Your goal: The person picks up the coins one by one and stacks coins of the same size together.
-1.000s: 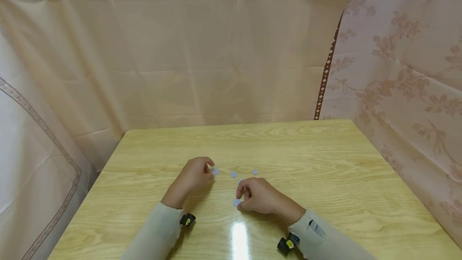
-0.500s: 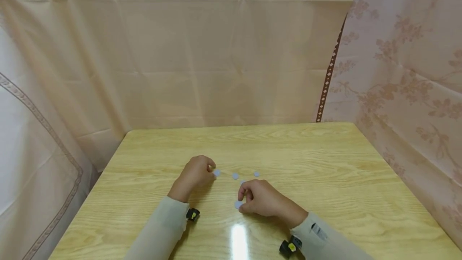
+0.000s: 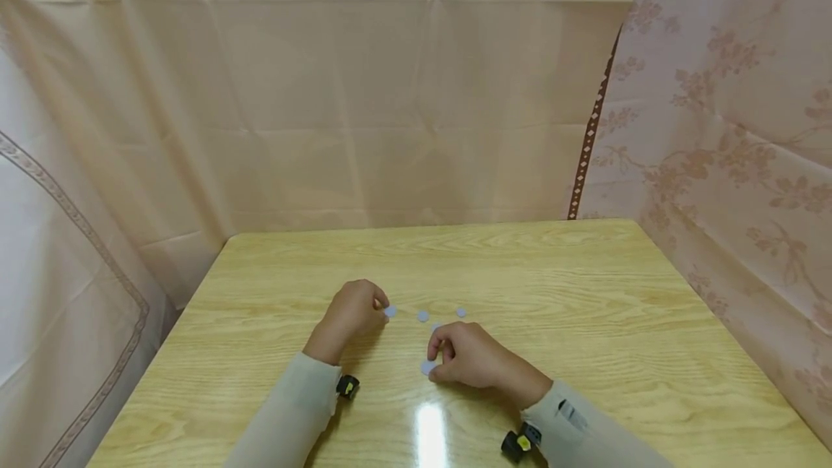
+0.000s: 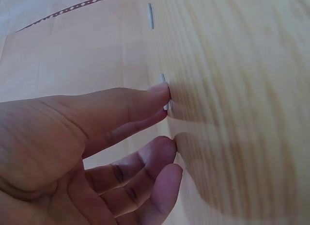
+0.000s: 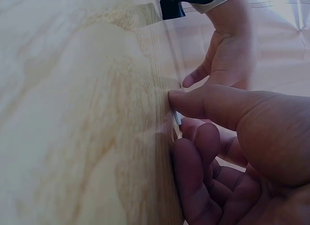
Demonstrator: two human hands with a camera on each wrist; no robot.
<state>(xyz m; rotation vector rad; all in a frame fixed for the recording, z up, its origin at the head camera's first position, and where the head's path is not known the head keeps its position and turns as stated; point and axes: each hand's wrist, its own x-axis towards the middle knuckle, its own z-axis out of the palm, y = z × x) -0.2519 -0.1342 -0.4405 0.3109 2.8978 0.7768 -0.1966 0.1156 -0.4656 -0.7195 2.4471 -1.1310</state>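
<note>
Several small pale round discs lie flat on the wooden table. At the left of the group, my left hand has thumb and index finger at the edges of one pale disc, pinching it against the tabletop; the left wrist view shows that disc edge-on beside the thumb. Nearer to me, my right hand pinches another pale disc between thumb and curled index finger. In the right wrist view its fingers hide most of this disc.
Between and beyond the hands lie a middle disc, a far right disc and a disc partly covered by the right hand. Beige curtain hangs behind the table, a flowered curtain at the right.
The left forearm has shifted slightly forward and right, and the left fingertips have come a little closer around their disc. The right hand stays almost still at its disc. No disc has visibly moved.
</note>
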